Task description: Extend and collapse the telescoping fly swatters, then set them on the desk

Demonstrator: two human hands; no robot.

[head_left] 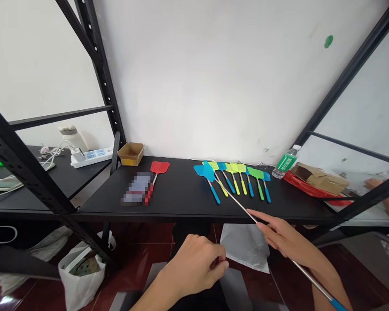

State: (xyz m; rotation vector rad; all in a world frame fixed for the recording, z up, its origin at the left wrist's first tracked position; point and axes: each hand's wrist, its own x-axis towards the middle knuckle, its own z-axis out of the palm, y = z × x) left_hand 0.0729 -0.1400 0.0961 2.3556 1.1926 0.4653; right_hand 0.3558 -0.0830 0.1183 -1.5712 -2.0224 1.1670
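My right hand holds the thin metal rod of a blue fly swatter, its telescopic rod drawn out long. The blue head hangs over the row on the table, and the blue grip lies at the lower right along my forearm. My left hand is curled above my lap, thumb close to the bent fingers, with nothing seen in it. Several short fly swatters in blue, yellow and green lie side by side, heads toward the wall. A red fly swatter lies apart on the left, beside a pixelated blurred patch.
The black table stands against a white wall between black metal frames. A small cardboard box is at its back left. A water bottle and a red bag with cardboard are at the right. A power strip lies further left.
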